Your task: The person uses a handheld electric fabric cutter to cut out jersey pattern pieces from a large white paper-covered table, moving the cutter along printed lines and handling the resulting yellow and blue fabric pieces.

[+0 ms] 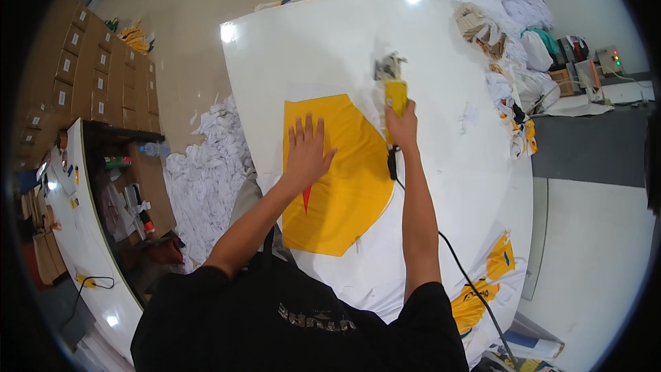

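1. The left hand lay palm down with its fingers straight and spread; it gripped nothing and rested on the yellow fabric, over the upper left part of it.
2. The yellow fabric lay flat near the left edge of the worktop, toward the near edge; a narrow red triangle showed on it just below the left hand.
3. The right hand was closed around the yellow tool, just beside the fabric's right side; whether tool and fabric touched could not be told.
4. The tool's metal head pointed toward the far edge of the worktop; it was blurred; a black cord ran from the tool's near end toward the near right corner.
5. Yellow and white cloth pieces lay at the near right corner; a bundle of pale and brown cloth sat at the far right corner.
6. Beyond the left edge, a heap of white cloth lay on the floor; cardboard boxes stood stacked farther left.
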Motion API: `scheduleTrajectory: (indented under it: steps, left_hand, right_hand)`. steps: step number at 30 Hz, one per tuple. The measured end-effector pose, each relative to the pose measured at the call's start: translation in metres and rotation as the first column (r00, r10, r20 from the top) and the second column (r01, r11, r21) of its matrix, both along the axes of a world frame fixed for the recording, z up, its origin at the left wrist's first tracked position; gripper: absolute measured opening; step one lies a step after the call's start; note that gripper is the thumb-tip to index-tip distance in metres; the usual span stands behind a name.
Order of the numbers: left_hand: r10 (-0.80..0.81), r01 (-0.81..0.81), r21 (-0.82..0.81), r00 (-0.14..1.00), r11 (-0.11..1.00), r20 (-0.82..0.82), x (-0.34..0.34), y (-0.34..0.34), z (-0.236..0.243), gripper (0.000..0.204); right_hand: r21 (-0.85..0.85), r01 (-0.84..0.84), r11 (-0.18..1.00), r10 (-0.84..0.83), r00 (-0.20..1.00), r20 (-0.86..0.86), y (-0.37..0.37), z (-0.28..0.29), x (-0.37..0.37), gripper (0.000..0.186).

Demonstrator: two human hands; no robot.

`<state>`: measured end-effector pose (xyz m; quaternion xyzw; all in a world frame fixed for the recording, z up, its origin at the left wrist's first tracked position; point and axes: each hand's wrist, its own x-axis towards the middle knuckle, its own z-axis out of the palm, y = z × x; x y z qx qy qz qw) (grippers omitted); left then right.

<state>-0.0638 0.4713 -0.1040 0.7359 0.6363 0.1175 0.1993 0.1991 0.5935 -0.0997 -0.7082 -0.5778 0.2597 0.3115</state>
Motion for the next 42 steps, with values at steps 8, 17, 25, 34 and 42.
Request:
scheduleTrajectory:
  steps: [8, 17, 25, 34, 42]
  left_hand:
    - [-0.167, 0.186, 0.160, 0.978, 0.969, -0.124, 0.105, 0.196, -0.054, 0.079]
    - [-0.412, 0.418, 0.050, 0.906, 0.907, -0.095, 0.143, 0.156, -0.004, 0.103]
    - [-0.630, 0.516, -0.376, 0.710, 0.770, -0.315, -0.087, 0.080, 0.005, 0.157]
    - [-0.557, 0.501, -0.296, 0.818, 0.813, -0.144, -0.107, 0.088, -0.004, 0.161]
    - [-0.700, 0.618, -0.329, 0.642, 0.714, -0.313, -0.156, 0.105, 0.015, 0.158]
  right_hand:
    - [0.001, 0.535, 0.845, -0.535, 0.844, -0.037, -0.228, 0.010, 0.143, 0.065]
    - [-0.038, 0.791, 0.610, -0.789, 0.611, 0.055, -0.470, 0.053, 0.086, 0.058]
    - [-0.169, 0.677, 0.716, -0.686, 0.727, 0.006, -0.480, 0.063, -0.030, 0.060]
    - [-0.251, 0.428, 0.868, -0.410, 0.904, 0.121, -0.405, 0.059, -0.101, 0.064]
    - [-0.354, 0.345, 0.869, -0.290, 0.936, 0.199, -0.391, 0.063, -0.142, 0.067]
